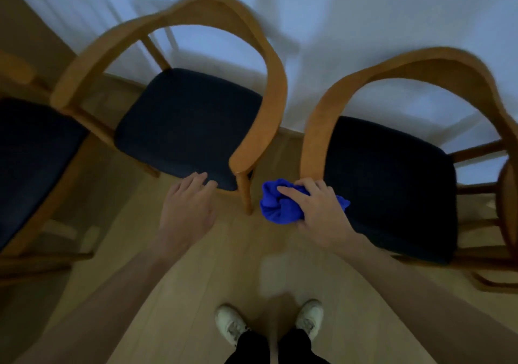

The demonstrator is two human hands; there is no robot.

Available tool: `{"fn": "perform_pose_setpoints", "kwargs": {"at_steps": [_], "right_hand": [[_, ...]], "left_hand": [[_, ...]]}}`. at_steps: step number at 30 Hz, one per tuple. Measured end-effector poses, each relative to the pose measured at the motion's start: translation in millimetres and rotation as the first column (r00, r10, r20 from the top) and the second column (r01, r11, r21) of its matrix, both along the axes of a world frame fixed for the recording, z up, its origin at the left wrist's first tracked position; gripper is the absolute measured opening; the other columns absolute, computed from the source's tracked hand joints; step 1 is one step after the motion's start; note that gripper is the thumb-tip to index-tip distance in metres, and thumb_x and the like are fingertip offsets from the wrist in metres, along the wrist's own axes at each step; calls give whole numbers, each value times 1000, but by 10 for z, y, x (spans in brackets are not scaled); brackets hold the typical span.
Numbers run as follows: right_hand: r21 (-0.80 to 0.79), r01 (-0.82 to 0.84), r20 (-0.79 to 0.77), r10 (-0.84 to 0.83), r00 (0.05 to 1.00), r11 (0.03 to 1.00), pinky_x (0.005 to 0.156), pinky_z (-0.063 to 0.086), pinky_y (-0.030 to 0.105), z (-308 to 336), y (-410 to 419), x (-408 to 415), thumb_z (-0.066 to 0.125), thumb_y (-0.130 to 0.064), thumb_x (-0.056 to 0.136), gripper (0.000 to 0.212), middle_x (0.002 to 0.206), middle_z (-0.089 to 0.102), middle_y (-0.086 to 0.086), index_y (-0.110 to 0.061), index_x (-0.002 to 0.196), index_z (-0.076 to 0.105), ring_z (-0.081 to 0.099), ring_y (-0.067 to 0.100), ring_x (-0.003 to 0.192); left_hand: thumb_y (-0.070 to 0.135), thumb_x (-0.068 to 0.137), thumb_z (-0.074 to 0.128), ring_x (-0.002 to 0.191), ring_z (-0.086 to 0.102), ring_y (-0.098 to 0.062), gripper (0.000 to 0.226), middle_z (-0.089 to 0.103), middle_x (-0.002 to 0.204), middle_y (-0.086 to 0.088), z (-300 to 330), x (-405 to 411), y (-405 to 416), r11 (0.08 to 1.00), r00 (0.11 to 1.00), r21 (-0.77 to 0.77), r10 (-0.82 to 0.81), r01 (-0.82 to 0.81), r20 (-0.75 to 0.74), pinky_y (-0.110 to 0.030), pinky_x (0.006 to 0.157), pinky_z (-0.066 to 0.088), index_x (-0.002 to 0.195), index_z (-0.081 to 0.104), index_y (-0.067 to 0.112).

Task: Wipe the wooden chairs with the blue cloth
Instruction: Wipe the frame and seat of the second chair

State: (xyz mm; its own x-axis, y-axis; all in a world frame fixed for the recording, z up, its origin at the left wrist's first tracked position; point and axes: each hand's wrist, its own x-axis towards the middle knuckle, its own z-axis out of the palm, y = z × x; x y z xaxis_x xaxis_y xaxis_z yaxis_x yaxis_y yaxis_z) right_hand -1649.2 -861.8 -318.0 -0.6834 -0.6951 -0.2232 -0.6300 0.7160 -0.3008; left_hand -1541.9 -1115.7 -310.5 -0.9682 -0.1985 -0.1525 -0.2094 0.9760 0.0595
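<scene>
blue cloth sits bunched in the right hand, fingers curled round it, at the front end of the right wooden chair's armrest; the left hand hangs with relaxed, empty fingers near the front edge of the middle wooden chair's dark seat.

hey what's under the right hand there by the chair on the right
A bunched blue cloth, gripped by the right hand at the front end of the right chair's wooden armrest. The hand and cloth cover the armrest's tip, so contact there cannot be seen.
</scene>
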Motion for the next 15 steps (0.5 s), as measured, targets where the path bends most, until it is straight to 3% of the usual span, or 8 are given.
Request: {"fn": "perform_pose_setpoints", "kwargs": {"at_steps": [8, 15], "right_hand": [[-103, -35, -9, 34, 999, 994, 92, 41, 43, 56, -1421, 66, 69, -19, 82, 63, 131, 51, 7, -24, 142, 53, 48, 28, 109], [-161, -25, -9, 24, 1000, 987, 89, 44, 44, 91, -2266, -186, 74, -19, 77, 63, 127, 54, 8, -22, 138, 57, 51, 28, 105]], "left_hand": [[24, 79, 63, 116, 55, -26, 41, 60, 123, -5, -51, 658, -1319, 988, 984, -42, 151, -148, 96, -37, 97, 41, 120, 60, 17], [23, 80, 65, 125, 51, -24, 48, 58, 129, -3, 56, 236, -2155, 990, 986, -45, 140, -136, 93, -37, 102, 40, 127, 56, 18]]}}
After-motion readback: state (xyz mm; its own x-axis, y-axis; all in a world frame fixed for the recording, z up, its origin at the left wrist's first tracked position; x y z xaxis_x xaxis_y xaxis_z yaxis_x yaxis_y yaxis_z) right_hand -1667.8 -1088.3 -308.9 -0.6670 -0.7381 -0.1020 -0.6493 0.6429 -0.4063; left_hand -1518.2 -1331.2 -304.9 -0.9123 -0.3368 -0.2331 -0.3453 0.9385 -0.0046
